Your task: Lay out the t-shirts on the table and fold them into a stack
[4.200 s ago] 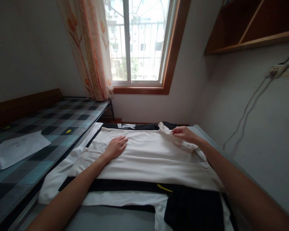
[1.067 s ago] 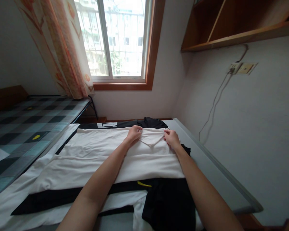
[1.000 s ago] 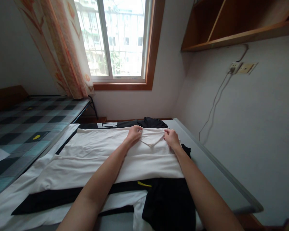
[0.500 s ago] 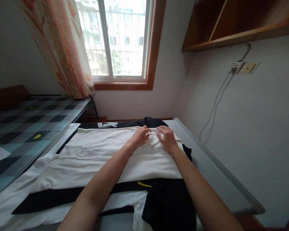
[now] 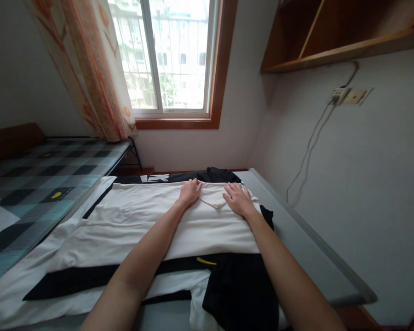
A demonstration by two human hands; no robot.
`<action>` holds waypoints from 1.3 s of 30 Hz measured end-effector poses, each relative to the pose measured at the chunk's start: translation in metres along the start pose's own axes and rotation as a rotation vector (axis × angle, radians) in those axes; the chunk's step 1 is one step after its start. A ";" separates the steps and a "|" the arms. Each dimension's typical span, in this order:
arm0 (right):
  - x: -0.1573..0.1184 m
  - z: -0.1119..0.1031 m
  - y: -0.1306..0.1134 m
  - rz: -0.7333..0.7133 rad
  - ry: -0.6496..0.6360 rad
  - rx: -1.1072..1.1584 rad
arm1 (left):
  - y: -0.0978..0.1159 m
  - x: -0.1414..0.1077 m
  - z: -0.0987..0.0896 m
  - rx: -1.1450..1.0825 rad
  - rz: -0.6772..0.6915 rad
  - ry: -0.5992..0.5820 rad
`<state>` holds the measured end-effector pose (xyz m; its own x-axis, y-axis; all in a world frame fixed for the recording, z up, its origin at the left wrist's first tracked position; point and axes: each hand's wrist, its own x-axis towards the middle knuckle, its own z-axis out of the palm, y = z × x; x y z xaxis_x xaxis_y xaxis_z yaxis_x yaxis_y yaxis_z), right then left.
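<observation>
A white shirt [image 5: 134, 200] lies folded over on itself on top of a layered stack of clothes. My left hand [image 5: 190, 191] rests on its far folded edge, fingers stretched forward against the cloth. To the right, my right hand [image 5: 238, 198] lies flat with fingers spread on the same shirt. Between the hands a small pointed flap [image 5: 215, 200] of white fabric shows. Beneath is a black garment [image 5: 243, 289] with a yellow swoosh mark, its dark sleeve reaching left. More white cloth [image 5: 24, 280] spreads below it. Black fabric with white lettering [image 5: 186, 177] shows beyond the far edge.
The clothes lie on a grey board-like surface [image 5: 307, 248] with a raised rim along the right wall. A bed with a checked cover [image 5: 86, 161] stands at left. Ahead are a curtain [image 5: 86, 69] and window. A wooden shelf [image 5: 317, 53] and a plugged-in cable [image 5: 308, 147] are at right.
My left hand has shifted left along the shirt's far edge. My right hand has lowered and flattened onto the cloth. The white flap between them lies flatter and wider.
</observation>
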<state>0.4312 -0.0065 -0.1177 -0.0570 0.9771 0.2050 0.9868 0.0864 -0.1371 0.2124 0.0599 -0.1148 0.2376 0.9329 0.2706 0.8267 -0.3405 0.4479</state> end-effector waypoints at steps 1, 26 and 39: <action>0.000 0.000 0.001 -0.002 0.029 0.007 | -0.005 0.000 -0.002 -0.005 -0.028 0.011; 0.043 -0.025 0.042 0.128 0.025 -0.048 | -0.247 -0.057 -0.178 0.549 -0.232 -0.061; 0.038 -0.051 0.048 0.133 0.089 0.111 | -0.248 -0.067 -0.211 0.331 -0.307 0.102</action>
<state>0.4843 0.0248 -0.0670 0.0908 0.9606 0.2625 0.9618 -0.0162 -0.2733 -0.1164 0.0567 -0.0644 -0.0814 0.9627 0.2579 0.9732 0.0209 0.2291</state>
